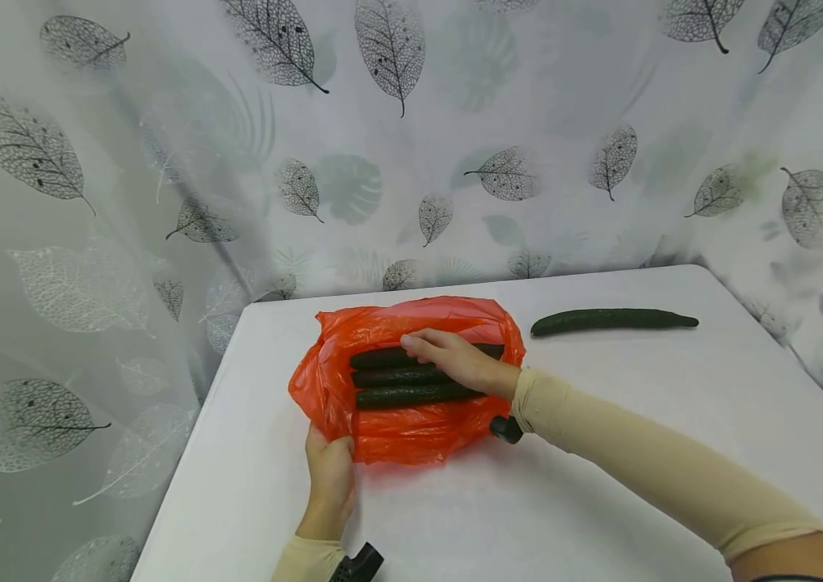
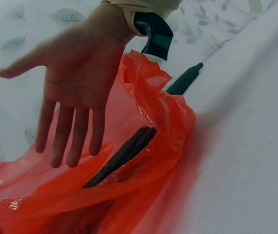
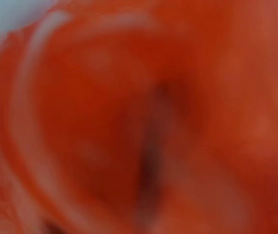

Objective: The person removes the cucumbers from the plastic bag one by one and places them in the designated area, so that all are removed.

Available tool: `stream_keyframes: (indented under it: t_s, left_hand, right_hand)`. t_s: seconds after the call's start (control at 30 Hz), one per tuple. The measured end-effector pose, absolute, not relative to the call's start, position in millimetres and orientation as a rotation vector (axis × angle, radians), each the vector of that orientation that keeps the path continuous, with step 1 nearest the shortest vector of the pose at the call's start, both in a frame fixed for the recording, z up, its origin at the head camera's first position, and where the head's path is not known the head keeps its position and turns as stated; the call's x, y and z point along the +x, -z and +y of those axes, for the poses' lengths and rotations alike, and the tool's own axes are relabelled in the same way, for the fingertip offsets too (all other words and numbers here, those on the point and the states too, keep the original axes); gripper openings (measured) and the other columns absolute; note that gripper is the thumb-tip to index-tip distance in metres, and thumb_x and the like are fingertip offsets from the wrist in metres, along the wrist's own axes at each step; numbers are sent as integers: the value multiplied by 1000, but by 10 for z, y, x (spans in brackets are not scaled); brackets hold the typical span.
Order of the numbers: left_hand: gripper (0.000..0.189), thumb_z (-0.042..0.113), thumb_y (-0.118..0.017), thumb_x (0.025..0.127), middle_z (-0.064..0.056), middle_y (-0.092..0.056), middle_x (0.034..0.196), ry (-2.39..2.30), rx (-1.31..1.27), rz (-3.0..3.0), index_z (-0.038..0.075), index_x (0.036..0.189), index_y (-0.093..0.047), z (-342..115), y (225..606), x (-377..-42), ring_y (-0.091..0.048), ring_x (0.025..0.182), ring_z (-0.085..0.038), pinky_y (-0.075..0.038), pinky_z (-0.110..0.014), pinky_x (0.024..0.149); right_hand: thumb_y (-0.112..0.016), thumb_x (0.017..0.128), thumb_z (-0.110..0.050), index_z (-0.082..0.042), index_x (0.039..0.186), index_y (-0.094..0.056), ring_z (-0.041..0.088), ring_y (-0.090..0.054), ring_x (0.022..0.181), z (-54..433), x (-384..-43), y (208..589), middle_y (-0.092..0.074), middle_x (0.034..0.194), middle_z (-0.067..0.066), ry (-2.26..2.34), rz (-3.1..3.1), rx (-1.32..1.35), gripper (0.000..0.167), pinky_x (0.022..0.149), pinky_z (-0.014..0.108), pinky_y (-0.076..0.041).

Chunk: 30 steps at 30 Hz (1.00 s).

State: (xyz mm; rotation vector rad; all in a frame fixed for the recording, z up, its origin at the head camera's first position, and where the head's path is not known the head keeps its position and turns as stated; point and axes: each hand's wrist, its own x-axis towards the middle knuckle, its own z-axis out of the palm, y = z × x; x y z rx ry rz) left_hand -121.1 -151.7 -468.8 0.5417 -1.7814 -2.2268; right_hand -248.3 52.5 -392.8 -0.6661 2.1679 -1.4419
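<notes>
An orange-red plastic bag (image 1: pixel 404 440) lies on the table with its mouth spread wide. Inside it, three dark green cucumbers (image 1: pixel 419 395) lie side by side. My left hand (image 1: pixel 329 477) grips the bag's lower left edge, its thumb on top and its fingers hidden beneath the plastic. Above the cucumbers is my right hand (image 1: pixel 458 362), partly covering them. In the left wrist view the right hand (image 2: pixel 78 83) appears with straight, spread fingers and nothing held. The right wrist view is blurred and filled with the orange-red plastic (image 3: pixel 95 87).
One more cucumber (image 1: pixel 615 320) lies on the white table (image 1: pixel 601 501), to the right of the bag near the far edge. A leaf-patterned curtain (image 1: pixel 441 121) hangs behind and beside the table.
</notes>
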Motion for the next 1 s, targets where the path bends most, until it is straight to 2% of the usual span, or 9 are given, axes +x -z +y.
stream_keyframes:
  t_s: [0.17, 0.47, 0.8, 1.0]
  left_hand:
    - [75, -17, -35, 78, -17, -39, 146, 2213, 531, -1788, -1, 150, -27, -1508, 4687, -1207, -41, 129, -35, -37, -47, 111]
    - [74, -17, -35, 78, -15, -40, 146, 2218, 540, -1786, 0, 150, -28, -1522, 4694, -1196, -41, 128, -34, -41, -44, 109]
    - [75, -16, -35, 79, -14, -39, 147, 2228, 537, -1801, 1, 151, -27, -1533, 4711, -1201, -40, 130, -32, -36, -46, 112]
    - [74, -16, -35, 78, -14, -40, 146, 2225, 525, -1799, 1, 149, -29, -1544, 4723, -1212, -40, 130, -31, -37, -44, 112]
  right_hand:
    - [-44, 98, -64, -14, 140, -57, 28, -52, 125, 531, -2459, 3989, -58, 136, 12, 1353, 2193, -699, 66, 110, 48, -37]
    - [-42, 96, -70, -18, 143, -57, 21, -52, 125, 535, -2410, 4089, -60, 137, 2, 1251, 2238, -677, 71, 112, 48, -35]
    - [-41, 93, -74, -22, 132, -64, 18, -55, 115, 572, -2395, 4175, -64, 122, -4, 1133, 2275, -666, 69, 106, 46, -40]
    - [-46, 92, -73, -22, 136, -63, 16, -55, 121, 542, -2379, 4193, -62, 129, -8, 1034, 2351, -647, 69, 108, 45, -40]
